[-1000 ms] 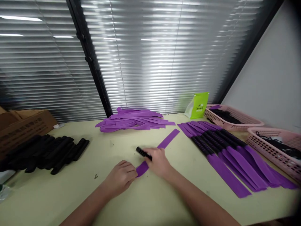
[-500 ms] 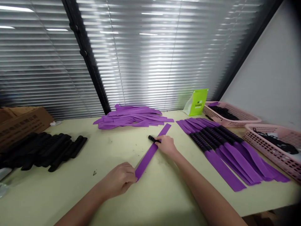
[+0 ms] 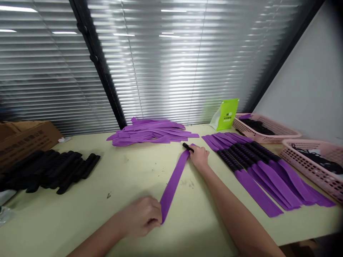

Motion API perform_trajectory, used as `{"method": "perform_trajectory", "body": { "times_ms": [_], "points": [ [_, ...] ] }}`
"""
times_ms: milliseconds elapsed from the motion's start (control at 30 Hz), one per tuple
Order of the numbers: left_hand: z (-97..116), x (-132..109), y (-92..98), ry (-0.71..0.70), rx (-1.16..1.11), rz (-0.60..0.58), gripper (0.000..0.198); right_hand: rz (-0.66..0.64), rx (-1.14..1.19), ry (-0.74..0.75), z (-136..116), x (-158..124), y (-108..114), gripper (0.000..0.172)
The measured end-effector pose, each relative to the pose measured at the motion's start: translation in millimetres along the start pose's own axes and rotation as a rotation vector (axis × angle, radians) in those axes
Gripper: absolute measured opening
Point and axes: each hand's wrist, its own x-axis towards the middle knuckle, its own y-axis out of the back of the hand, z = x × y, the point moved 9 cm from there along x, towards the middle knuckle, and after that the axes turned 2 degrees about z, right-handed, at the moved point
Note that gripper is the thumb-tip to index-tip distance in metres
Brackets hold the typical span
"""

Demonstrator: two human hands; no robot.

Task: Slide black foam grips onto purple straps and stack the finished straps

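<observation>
A flat purple strap (image 3: 174, 182) stretches at a slant between my two hands, low over the table. Its near end is pinched in the closed fingers of my left hand (image 3: 144, 215), slightly blurred. Toward the far end, my right hand (image 3: 199, 157) is closed around a short black stick-like piece (image 3: 187, 146) lying across the strap. Most of that piece is hidden by my fingers, so its exact kind does not show. To the right of this hand lies a row of purple straps with black ribbed sleeves (image 3: 238, 157) around their middles.
A pile of purple straps (image 3: 150, 132) lies by the window blinds. Black ribbed sleeves (image 3: 59, 167) are heaped at left beside a cardboard box (image 3: 32, 142). A green bag (image 3: 227, 114) and two pink baskets (image 3: 270, 137) holding black items stand at right.
My right hand has slid up and to the right along the strap, taking the black piece with it. My left hand has come slightly down and right with the near end.
</observation>
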Motion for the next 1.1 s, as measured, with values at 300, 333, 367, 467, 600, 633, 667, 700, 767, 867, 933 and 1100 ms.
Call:
{"method": "perform_trajectory", "body": {
  "times_ms": [300,333,367,467,600,633,667,700,767,867,933,1100],
  "points": [
    [-45.2,-4.3,10.1,0.133,0.420,0.099,0.024,-0.084,0.192,0.325,-77.4,-64.1,18.8,0.031],
    [-48.5,-5.3,11.1,0.140,0.445,0.110,0.026,-0.083,0.193,0.358,-86.2,-71.6,21.2,0.031],
    [-50.7,-6.1,12.3,0.142,0.462,0.118,0.027,-0.077,0.192,0.382,-93.3,-77.9,23.5,0.031],
    [-50.0,-6.3,14.1,0.120,0.463,0.118,0.028,-0.068,0.202,0.417,-105.9,-90.9,27.7,0.030],
    [-35.9,-3.5,6.9,0.037,0.369,0.071,0.029,-0.211,0.281,0.486,-121.8,-111.4,18.2,0.030],
    [-31.5,-2.8,4.0,0.013,0.339,0.061,0.029,-0.267,0.290,0.518,-127.4,-119.1,14.0,0.029],
    [-27.8,-2.2,1.4,-0.002,0.312,0.053,0.029,-0.315,0.290,0.546,-132.8,-126.8,10.3,0.028],
    [-25.2,-1.6,-0.4,-0.006,0.293,0.048,0.028,-0.350,0.286,0.564,-137.1,-133.4,7.3,0.028],
    [-23.8,-0.9,-0.9,0.021,0.268,0.045,0.027,-0.384,0.278,0.562,-141.1,-140.0,4.2,0.028],
    [-26.5,-1.2,3.4,0.099,0.226,0.011,0.026,-0.386,0.268,0.496,-133.2,-129.9,2.8,0.030],
    [-26.0,-1.9,7.8,0.128,0.173,-0.022,0.024,-0.363,0.246,0.425,-115.9,-109.2,2.4,0.030],
    [-12.3,-2.8,15.7,0.119,0.017,-0.058,0.020,-0.288,0.270,0.098,-26.5,-31.9,-1.1,0.029]
  ]
}}
